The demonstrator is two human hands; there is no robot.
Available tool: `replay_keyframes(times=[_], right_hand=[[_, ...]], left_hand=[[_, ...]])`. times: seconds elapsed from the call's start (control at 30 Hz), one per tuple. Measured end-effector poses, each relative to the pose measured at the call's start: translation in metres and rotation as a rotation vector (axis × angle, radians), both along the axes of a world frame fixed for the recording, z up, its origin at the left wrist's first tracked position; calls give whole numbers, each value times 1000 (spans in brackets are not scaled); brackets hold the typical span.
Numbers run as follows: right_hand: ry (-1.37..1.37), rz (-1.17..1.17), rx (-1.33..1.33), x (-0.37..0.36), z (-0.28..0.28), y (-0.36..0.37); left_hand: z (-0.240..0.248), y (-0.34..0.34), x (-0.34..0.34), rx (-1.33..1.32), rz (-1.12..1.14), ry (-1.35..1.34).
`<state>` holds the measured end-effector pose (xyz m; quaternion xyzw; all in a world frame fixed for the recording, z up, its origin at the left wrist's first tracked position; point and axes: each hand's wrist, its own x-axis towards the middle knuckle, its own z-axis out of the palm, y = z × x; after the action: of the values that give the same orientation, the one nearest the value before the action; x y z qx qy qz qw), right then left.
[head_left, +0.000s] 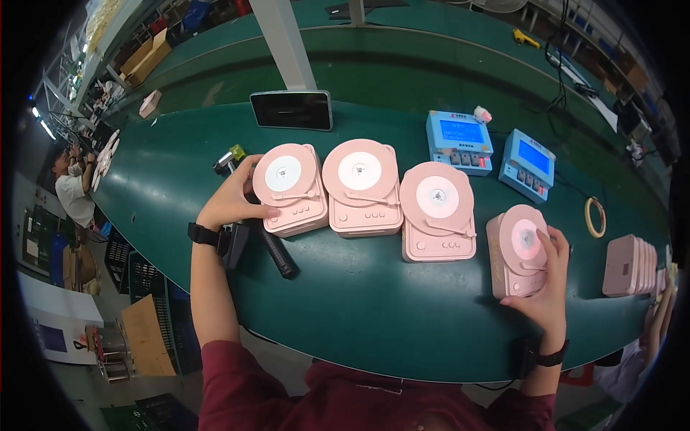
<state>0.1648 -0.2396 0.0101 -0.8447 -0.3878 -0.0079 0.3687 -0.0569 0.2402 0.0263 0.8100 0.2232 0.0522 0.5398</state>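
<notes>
From here, the left hand's [231,201] thumb and fingers clasp the leftmost pink record player [298,215], some fingertips lost behind its disc. The right hand [544,291] pinches the far-right pink record player [505,279] between thumb and fingers, partly covering its disc. Two more pink players [363,215] stand between them on the green table [345,302]. Behind, a phone [291,110] shows a dark screen; two blue boxes [460,140] bear blurred displays. Rightward, some pink cases [624,266] stand in a row, near a co-worker's arm [658,323], cut off at the rim.
</notes>
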Motion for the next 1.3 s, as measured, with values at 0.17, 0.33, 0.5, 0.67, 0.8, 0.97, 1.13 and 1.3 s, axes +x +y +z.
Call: replay_keyframes(times=[0.17, 0.33, 0.5, 0.67, 0.8, 0.97, 1.13, 1.3], right_hand=[[36, 11, 50, 6, 0, -5], [375, 46, 317, 13, -8, -8], [333, 49, 348, 16, -17, -8], [275, -16, 355, 13, -20, 1], [887, 19, 751, 22, -12, -1], [1019, 81, 694, 26, -10, -8], [982, 87, 667, 24, -14, -5], [902, 67, 610, 22, -14, 0]], left_hand=[[-3, 0, -1, -22, 7, -11], [-3, 1, -5, -46, 14, 4], [-3, -1, -2, -66, 18, 11], [-21, 15, -9, 16, -19, -109], [-22, 16, -7, 50, -41, -101], [-24, 18, -5, 89, -46, -56], [-27, 19, -6, 86, -38, -69], [-23, 19, -8, 74, -31, -72]])
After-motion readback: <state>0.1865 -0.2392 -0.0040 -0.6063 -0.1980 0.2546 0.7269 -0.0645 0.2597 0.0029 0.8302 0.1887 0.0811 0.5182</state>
